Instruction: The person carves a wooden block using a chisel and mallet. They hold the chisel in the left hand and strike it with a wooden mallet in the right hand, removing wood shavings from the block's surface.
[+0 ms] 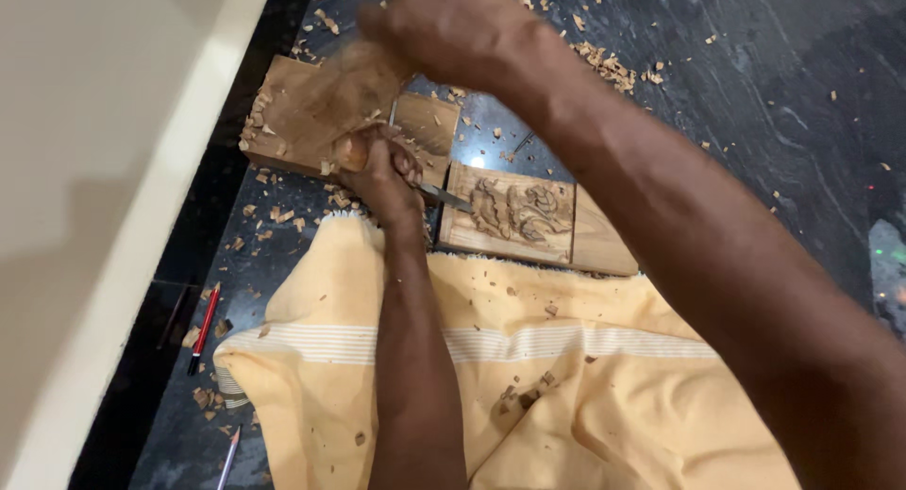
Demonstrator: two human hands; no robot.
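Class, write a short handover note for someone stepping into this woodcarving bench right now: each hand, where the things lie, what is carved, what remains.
Left hand: closed round the chisel, its blade on the left edge of the carved panel.
Right hand: raised, gripping a wooden mallet, blurred, above the chisel handle.
Panel lies on the dark stone floor at the edge of the yellow cloth; a plain wood block lies behind it.
Done: leaf-like relief cut in the panel's middle; chips scattered around.
Left: the panel's right part looks uncarved.
Red pencil lies on the left.
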